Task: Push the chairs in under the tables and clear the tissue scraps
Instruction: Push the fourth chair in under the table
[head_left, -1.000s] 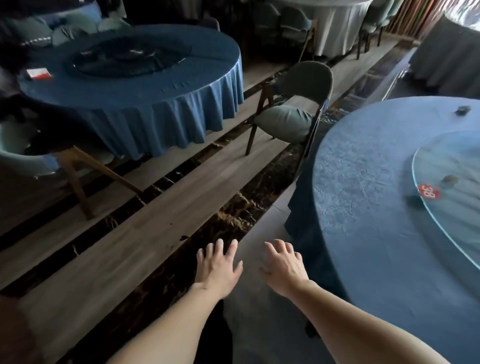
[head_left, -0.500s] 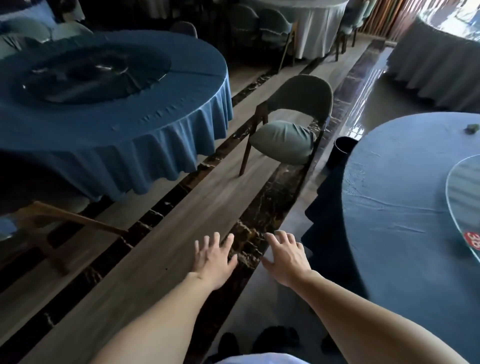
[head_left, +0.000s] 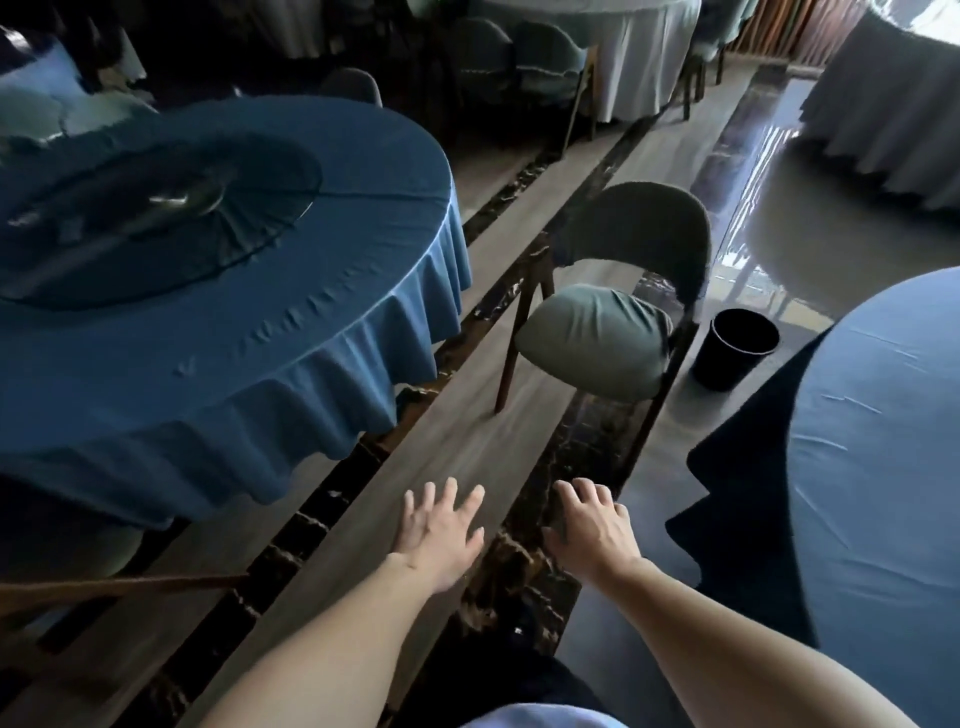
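Far left, low: a wooden chair leg (head_left: 119, 590) runs along the floor below the cloth edge; the rest of that chair is out of view.

Left: round table with a blue cloth (head_left: 270, 332), skirt hanging in folds. A dark glass turntable (head_left: 156, 218) sits at the centre of the surface. No tissue scraps can be made out on this surface.

Centre foreground: left hand (head_left: 441, 535), back up, fingers straight and spread, grasping nothing, held over the pale wood-grain floor strip (head_left: 467, 447). Just to its right, right hand (head_left: 597, 530), back up, fingers slightly bent and loose, also grasping nothing, held over the dark marble band of the floor. The two hands are side by side, apart from each other and short of the chair.

Centre, beyond the hands: grey-green upholstered chair (head_left: 597, 338) with wooden legs, standing in the aisle between the two blue tables, not tucked under either. Its seat faces the left table; its curved back is toward the right.

Right of the chair: black waste bin (head_left: 735, 348), upright on the floor, just beside the chair's rear leg.

Far right: second round table, lighter blue cloth (head_left: 883, 441), only part in view.

Background: white-clothed tables (head_left: 639, 57) with chairs drawn up, dim.
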